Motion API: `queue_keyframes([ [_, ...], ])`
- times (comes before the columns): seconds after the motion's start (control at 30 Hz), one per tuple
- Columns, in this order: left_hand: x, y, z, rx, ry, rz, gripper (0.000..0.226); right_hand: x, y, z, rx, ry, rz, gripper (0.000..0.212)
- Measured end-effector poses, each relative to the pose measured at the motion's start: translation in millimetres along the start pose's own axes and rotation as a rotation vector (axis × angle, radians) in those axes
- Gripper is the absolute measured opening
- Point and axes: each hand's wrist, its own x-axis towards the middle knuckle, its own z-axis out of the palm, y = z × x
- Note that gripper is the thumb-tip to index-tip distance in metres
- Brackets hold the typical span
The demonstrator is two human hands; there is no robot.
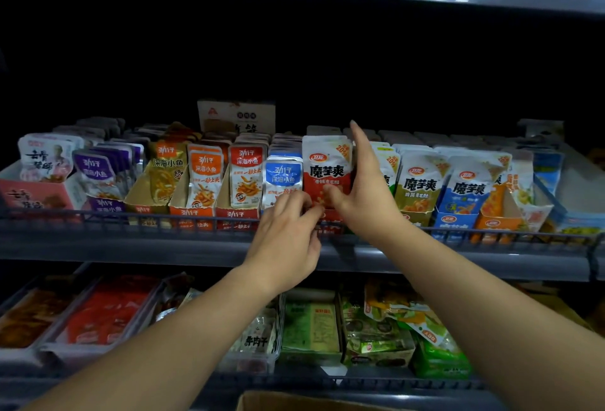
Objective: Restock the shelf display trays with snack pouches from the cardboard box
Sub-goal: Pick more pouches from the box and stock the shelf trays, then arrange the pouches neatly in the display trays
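Note:
A red-and-white snack pouch [326,168] stands at the front of its red display tray [332,225] on the middle shelf. My left hand [288,233] reaches to the pouch's lower edge, its curled fingertips pinching the bottom of the pouch. My right hand [363,188] stands upright against the pouch's right side, fingers straight and thumb touching the pouch's front. The top edge of the cardboard box [311,402] shows at the bottom of the view.
Neighbouring trays hold blue pouches [283,178], orange pouches [204,174], olive pouches [420,184] and more to both sides. A wire rail [163,216] runs along the shelf front. The lower shelf [491,266] carries bins of red and green packets. The shelf back is dark.

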Motion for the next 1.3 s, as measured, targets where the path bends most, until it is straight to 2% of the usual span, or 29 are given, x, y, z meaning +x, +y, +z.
queue_keyframes([
  [0.1,-2.0,-0.6,1.0,0.036,-0.021,0.035,0.049,2.3,-6.4,-9.5,-0.323,0.015,-0.133,0.099],
  [0.23,-3.8,-1.4,-0.8,0.061,-0.052,0.055,0.056,18.4,-2.9,-16.1,-0.771,-0.022,-0.194,0.079],
  [0.33,-4.3,-0.5,-1.8,0.058,-0.067,0.046,0.057,21.2,0.8,-15.4,-0.881,-0.054,-0.192,0.075],
  [0.57,-6.6,-0.9,-2.7,0.023,-0.081,0.022,0.060,3.4,9.8,-4.6,-0.655,-0.034,-0.187,0.080],
  [0.77,-3.2,-1.8,-4.0,-0.010,-0.081,0.007,0.057,22.0,17.0,-4.6,-0.613,-0.090,-0.127,0.077],
  [1.0,-10.8,-3.2,2.3,-0.012,-0.089,-0.002,0.062,-17.4,12.4,-14.8,-0.522,-0.043,-0.204,0.086],
  [1.07,-15.0,-1.4,3.8,-0.018,-0.082,-0.011,0.064,-39.7,12.2,-17.6,-0.458,0.035,-0.220,0.075],
  [1.13,-24.3,1.2,6.1,-0.010,-0.061,-0.007,0.063,-67.2,16.6,-16.8,-0.432,0.059,-0.191,0.054],
  [1.2,-40.1,1.8,10.2,-0.015,-0.021,-0.007,0.056,-101.6,29.7,-9.0,-0.433,0.000,-0.132,0.038],
  [1.3,-76.7,-0.2,24.8,-0.090,-0.011,-0.099,0.041,-167.5,62.7,14.8,-0.420,-0.192,-0.035,0.027],
])
